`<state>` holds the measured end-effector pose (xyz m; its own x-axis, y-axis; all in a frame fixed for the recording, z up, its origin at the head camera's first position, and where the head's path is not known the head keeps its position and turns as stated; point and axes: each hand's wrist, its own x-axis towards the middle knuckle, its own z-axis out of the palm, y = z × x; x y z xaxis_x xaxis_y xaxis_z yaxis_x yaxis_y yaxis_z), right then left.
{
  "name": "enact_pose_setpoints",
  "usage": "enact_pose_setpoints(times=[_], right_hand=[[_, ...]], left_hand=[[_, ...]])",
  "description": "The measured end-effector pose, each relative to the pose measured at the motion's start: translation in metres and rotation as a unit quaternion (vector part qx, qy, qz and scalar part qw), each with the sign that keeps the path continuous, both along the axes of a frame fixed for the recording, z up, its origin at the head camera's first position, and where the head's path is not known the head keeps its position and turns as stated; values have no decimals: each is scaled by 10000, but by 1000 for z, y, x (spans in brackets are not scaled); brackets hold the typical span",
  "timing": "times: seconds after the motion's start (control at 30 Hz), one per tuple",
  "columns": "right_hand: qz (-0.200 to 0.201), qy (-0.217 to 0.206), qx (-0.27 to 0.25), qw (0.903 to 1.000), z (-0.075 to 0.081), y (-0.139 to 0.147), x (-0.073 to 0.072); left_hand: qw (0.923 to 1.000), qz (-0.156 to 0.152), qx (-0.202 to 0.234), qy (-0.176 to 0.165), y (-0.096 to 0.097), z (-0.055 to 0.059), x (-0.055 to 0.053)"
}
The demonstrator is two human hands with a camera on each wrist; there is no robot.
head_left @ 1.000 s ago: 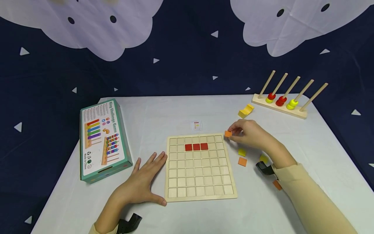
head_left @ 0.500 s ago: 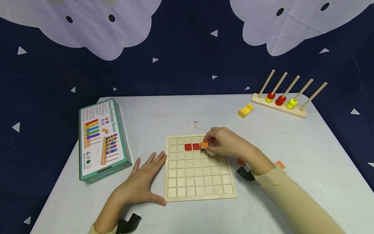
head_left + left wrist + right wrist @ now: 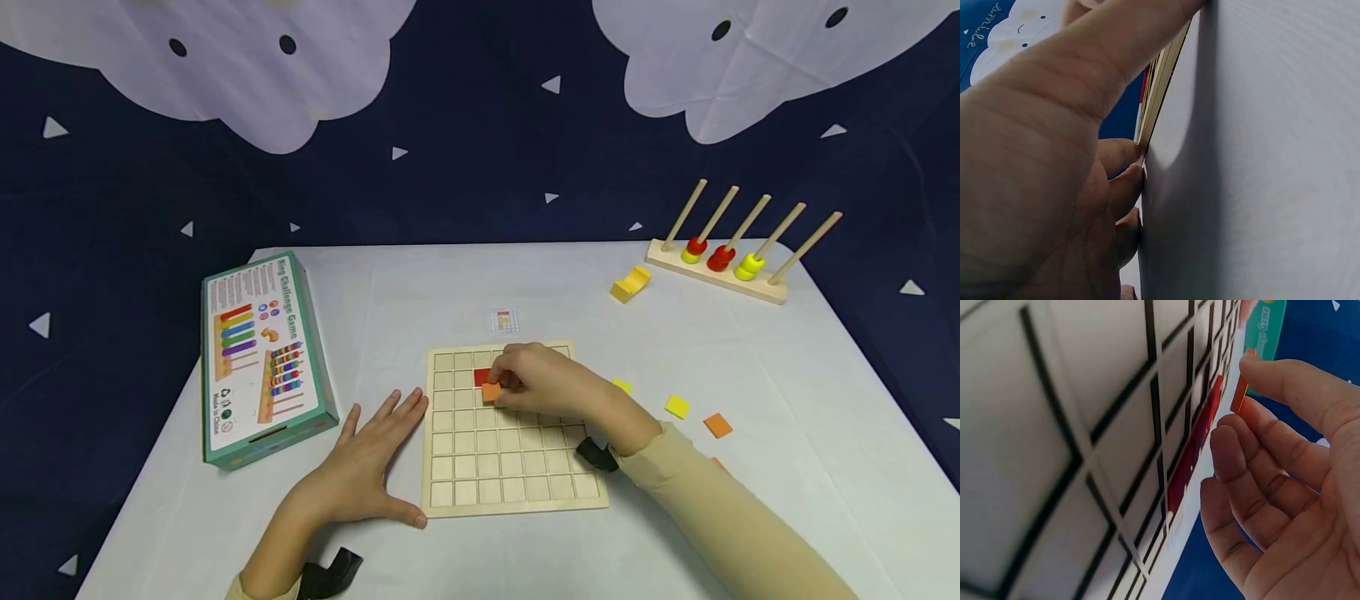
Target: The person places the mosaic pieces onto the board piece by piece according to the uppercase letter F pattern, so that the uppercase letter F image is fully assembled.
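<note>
Between thumb and fingertips my right hand (image 3: 543, 379) pinches an orange square tile (image 3: 491, 392), held over the upper part of the wooden grid board (image 3: 487, 467). In the right wrist view the same orange tile (image 3: 1243, 390) shows edge-on, close above a row of red tiles (image 3: 1194, 444). One red tile (image 3: 482, 377) is visible from the head; the hand covers the others. My left hand (image 3: 360, 475) lies spread on the table, fingertips and thumb at the board's left edge. The left wrist view shows those fingers (image 3: 1125, 187) against the board's side (image 3: 1163, 81).
Yellow tiles (image 3: 677, 407) and orange tiles (image 3: 717, 425) lie right of the board. A small printed pattern card (image 3: 504, 321) is behind it. A game box (image 3: 270, 358) stands left; a yellow curved block (image 3: 631, 284) and a peg stand with rings (image 3: 716, 271) sit at back right.
My right hand has carried the orange tile from beside the board's upper right corner leftward over the grid, passing the red row. My left hand has stayed at the board's edge.
</note>
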<state>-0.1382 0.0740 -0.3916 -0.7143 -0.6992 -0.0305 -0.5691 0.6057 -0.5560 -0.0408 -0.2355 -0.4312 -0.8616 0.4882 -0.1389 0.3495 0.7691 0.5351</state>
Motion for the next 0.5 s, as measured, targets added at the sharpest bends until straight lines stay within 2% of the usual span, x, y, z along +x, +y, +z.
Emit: enact_pose_setpoints(times=[0.5], right_hand=[[-28, 18, 323, 9995, -8, -15, 1]], left_hand=[[10000, -18, -64, 47, -1, -1, 0]])
